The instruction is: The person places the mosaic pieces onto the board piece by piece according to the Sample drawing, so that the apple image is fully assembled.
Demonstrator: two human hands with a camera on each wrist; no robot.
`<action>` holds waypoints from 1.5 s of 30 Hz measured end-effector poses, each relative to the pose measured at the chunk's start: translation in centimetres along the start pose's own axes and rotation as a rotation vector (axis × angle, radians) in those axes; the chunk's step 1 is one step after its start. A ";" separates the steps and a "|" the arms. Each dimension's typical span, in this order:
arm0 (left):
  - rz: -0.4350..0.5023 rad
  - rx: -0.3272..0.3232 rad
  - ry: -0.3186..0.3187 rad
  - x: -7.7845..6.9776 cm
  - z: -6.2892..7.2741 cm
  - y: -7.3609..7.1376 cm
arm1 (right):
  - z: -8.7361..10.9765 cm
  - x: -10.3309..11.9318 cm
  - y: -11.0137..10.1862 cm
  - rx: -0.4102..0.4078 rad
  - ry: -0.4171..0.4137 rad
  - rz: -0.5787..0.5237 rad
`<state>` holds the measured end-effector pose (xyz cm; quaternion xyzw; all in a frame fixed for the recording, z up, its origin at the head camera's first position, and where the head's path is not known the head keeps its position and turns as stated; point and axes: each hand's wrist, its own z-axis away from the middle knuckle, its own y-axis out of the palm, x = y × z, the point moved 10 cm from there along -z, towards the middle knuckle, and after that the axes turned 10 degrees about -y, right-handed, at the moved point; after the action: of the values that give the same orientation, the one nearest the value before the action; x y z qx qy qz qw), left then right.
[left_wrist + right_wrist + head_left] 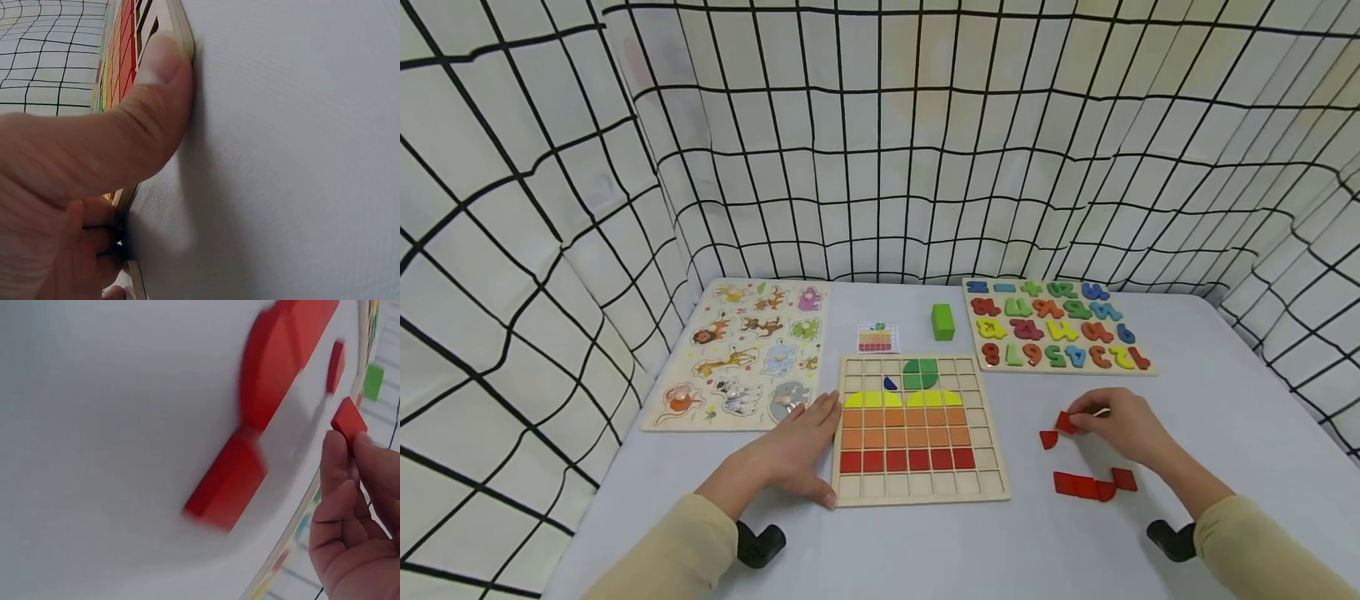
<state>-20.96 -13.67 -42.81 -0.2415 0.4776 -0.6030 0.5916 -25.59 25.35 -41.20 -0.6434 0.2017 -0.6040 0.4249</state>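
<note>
A wooden grid board [917, 495] lies on the table, filled with rows of red, orange and yellow tiles, plus green pieces and one small blue piece near the top. My left hand [793, 454] rests along its left edge, fingers extended; the left wrist view shows the thumb [164, 72] pressing the board's corner. Between thumb and fingertips, my right hand [1123, 425] pinches a red square tile [349, 419]. A red rounded tile [1048, 439] lies just beside that tile. Nearer me are several more red tiles [1078, 485], some touching in a row.
An animal puzzle board [752, 350] sits at the left, a number puzzle board [1052, 325] at the back right. Between them stand a green block [943, 322] and a small picture card [877, 337]. Black netting over white walls surrounds the table.
</note>
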 end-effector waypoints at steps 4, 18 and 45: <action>0.010 0.002 0.006 0.1 0.1 0.0 | 0.0 -2.3 -0.2 0.049 0.055 0.005; -0.002 -0.008 0.001 0.1 0.1 -0.1 | -0.4 0.5 1.6 0.057 -0.072 0.089; -0.003 -0.009 0.001 0.2 -0.1 0.2 | -0.5 2.9 3.6 0.107 -0.176 0.147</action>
<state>-20.96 -13.80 -43.08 -0.2446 0.4801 -0.6016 0.5897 -24.62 20.98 -42.34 -0.6539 0.1777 -0.5224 0.5176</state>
